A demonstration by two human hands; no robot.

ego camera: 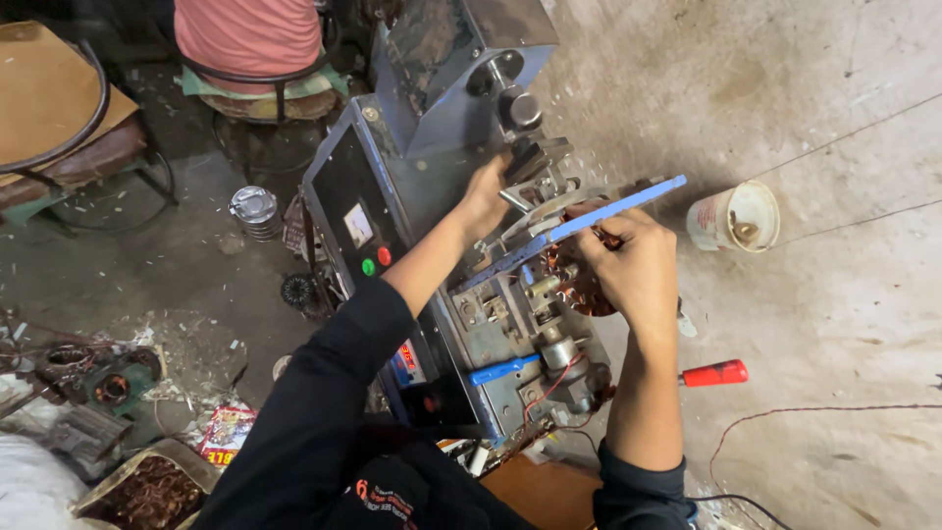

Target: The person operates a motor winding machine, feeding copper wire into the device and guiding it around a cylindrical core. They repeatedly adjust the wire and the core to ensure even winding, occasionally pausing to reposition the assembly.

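Both hands at a grey metal machine (432, 186) on the concrete floor (785, 118).

Left hand (483, 201) has its fingers closed round the machine's black lever (523, 160); right hand (636, 270) fingers pinch a copper-wound stator (569, 275) beneath the blue strip (589, 218), mounted on the machine's front.

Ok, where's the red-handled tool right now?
In the head view, the red-handled tool lies on the concrete floor at right, just beyond the right hand's forearm and below the white cup, beside the machine.
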